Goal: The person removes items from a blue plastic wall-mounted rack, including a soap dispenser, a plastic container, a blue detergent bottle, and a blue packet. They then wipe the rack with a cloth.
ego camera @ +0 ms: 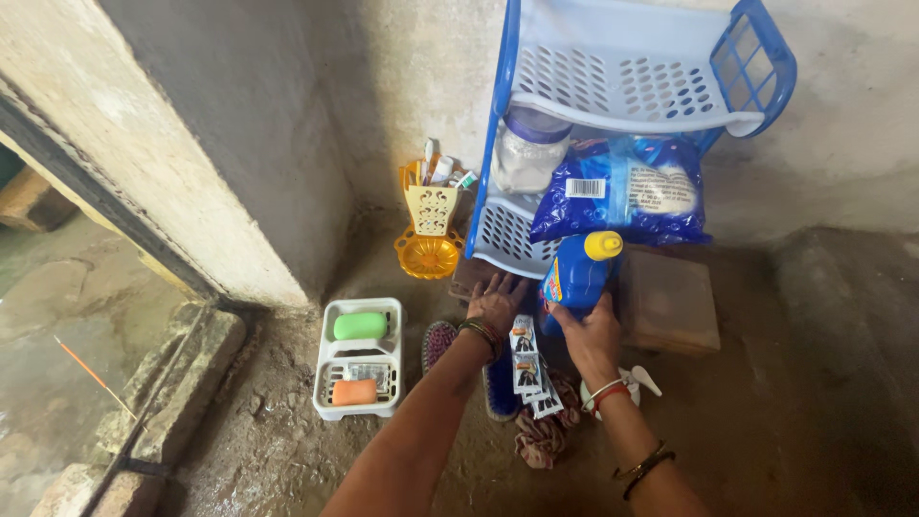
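My right hand (592, 333) is clamped round the blue detergent bottle (574, 278), standing on the floor just before the front edge of the blue-and-white rack (498, 115). Its long axis runs near upright, tilted slightly, yellow cap (604, 245) pointing up toward the blue detergent bag (622, 191). My left hand (495, 304) lies open, fingers spread, against the rack's lower shelf (503, 239), holding nothing. I judge the bottle is mid-placement; a steady, vertical grip seems called for. A sachet strip (526, 364) lies between my wrists.
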